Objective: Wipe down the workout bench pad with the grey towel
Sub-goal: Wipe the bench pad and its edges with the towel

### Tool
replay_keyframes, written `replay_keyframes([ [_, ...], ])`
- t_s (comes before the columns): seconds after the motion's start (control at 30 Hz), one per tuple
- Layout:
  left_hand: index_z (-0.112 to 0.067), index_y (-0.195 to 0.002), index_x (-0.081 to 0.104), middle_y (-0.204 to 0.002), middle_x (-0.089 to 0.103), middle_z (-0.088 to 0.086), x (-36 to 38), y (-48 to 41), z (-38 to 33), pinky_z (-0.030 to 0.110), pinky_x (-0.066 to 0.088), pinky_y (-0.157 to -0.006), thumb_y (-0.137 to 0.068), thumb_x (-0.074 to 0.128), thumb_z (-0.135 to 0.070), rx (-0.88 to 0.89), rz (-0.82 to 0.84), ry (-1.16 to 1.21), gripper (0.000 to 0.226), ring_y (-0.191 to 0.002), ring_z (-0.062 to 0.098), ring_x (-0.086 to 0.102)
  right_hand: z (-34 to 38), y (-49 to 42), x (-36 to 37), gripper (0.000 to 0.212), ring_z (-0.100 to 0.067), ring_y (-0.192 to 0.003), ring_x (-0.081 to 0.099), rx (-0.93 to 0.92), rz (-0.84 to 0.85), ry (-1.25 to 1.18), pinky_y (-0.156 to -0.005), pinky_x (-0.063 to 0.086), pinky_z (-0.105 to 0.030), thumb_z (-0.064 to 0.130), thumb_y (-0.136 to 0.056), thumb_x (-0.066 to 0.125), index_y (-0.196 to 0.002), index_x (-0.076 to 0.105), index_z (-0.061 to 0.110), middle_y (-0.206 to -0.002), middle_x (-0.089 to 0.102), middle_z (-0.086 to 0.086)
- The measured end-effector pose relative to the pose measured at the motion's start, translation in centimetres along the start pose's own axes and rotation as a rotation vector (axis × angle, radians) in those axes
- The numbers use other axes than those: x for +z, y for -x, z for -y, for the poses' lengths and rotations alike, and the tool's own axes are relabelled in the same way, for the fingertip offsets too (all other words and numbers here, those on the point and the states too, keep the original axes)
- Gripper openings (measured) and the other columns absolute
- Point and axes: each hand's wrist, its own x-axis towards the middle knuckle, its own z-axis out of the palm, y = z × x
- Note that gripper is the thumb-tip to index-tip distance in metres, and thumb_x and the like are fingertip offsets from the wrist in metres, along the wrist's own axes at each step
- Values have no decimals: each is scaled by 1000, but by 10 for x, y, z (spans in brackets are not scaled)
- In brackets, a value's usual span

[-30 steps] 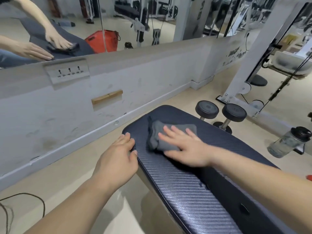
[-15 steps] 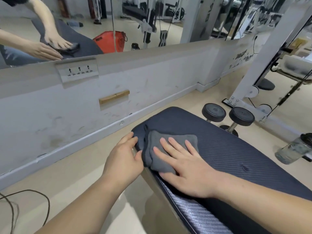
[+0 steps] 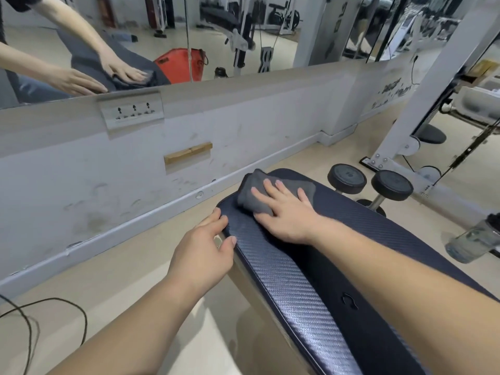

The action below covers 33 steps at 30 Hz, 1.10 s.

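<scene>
The dark blue bench pad [image 3: 384, 239] with a woven texture runs from the centre toward the lower right. A folded grey towel [image 3: 250, 190] lies at the pad's far end, near its left corner. My right hand [image 3: 284, 209] lies flat on the towel with fingers spread, pressing it onto the pad. My left hand [image 3: 203, 253] holds the pad's left edge, thumb on top and fingers curled over the side.
A white low wall with a mirror [image 3: 243, 36] above it runs along the left. Two dumbbells [image 3: 370, 185] stand past the pad's far end, beside a white machine frame [image 3: 433, 85]. A clear water bottle [image 3: 473, 239] sits right. A black cable [image 3: 54, 315] lies on the floor.
My right hand has slid the towel from the pad's left edge up toward its far end. My left hand has kept its hold on the left edge.
</scene>
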Motion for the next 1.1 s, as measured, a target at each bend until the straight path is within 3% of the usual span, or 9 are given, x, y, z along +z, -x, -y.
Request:
replay_keyframes([
  [0.17, -25, -145, 55, -161, 34, -18, 1, 1, 2, 11, 22, -108, -95, 61, -25, 2, 5, 23, 50, -146, -2, 35, 6, 110, 19, 66, -6, -156, -25, -243, 62, 13, -124, -19, -42, 58, -102, 32, -161, 3, 53, -170, -18, 19],
  [0.3, -27, -147, 52, -165, 25, -18, 2, 3, -5, 16, 27, -107, -100, 54, -26, 6, 33, -7, 47, -148, 1, 33, -19, 114, 9, 65, 2, -153, -27, -271, 149, 72, -123, -21, -36, 64, -99, 29, -157, 0, 60, -167, -22, 26],
  [0.4, -20, -141, 54, -168, 21, -13, 3, 5, -9, 26, 35, -109, -102, 48, -24, 6, 62, -46, 39, -150, 9, 32, -38, 55, -3, 62, -5, -158, -16, -79, 85, 39, -128, -12, -46, 57, -105, 36, -159, 5, 54, -172, -12, 18],
  [0.5, -22, -149, 46, -170, 17, -7, 3, 5, -11, 28, 28, -118, -104, 44, -24, 22, 90, -93, 45, -155, 11, 22, -41, 3, -5, 63, -13, -161, -10, 189, -29, 13, -127, -8, -54, 59, -104, 26, -162, 6, 49, -175, -7, 10],
  [0.57, -19, -147, 47, -170, 18, -4, 5, 2, -9, 29, 26, -119, -104, 44, -24, 33, 96, -122, 43, -155, 14, 20, -33, -8, 1, 65, -17, -161, -10, 239, -41, 15, -126, -9, -56, 60, -103, 23, -164, 5, 46, -175, -8, 8],
  [0.7, -15, -123, 53, -168, 25, 7, 7, -6, -8, 36, 28, -121, -101, 43, -21, 38, 147, -218, 26, -155, 25, 21, -5, 44, 11, 65, -17, -161, -10, 68, -32, 25, -127, -8, -56, 57, -105, 30, -164, 7, 45, -175, -8, 6],
  [0.8, -14, -107, 51, -152, 41, 18, 6, -11, -13, 41, 34, -116, -97, 43, -19, 26, 177, -290, 13, -144, 36, 33, 13, 117, 23, 65, -13, -160, -15, -113, -8, 21, -128, -12, -50, 56, -105, 32, -164, 5, 47, -174, -11, 10],
  [0.97, -10, -142, 42, -169, 14, 12, 10, 4, -37, 39, 24, -124, -93, 46, -13, 109, 236, -350, 50, -155, 34, 15, -13, 161, 18, 63, -5, -158, -15, -141, 63, 92, -129, -11, -42, 53, -106, 32, -162, 5, 49, -172, -11, 17],
  [1.1, -12, -144, 40, -171, 7, 8, 19, 14, -45, 35, 20, -125, -92, 48, -6, 177, 270, -338, 53, -157, 30, 9, -20, 109, 11, 62, -12, -161, -9, 138, 37, 22, -129, -5, -51, 53, -107, 30, -163, 6, 47, -174, -7, 12],
])
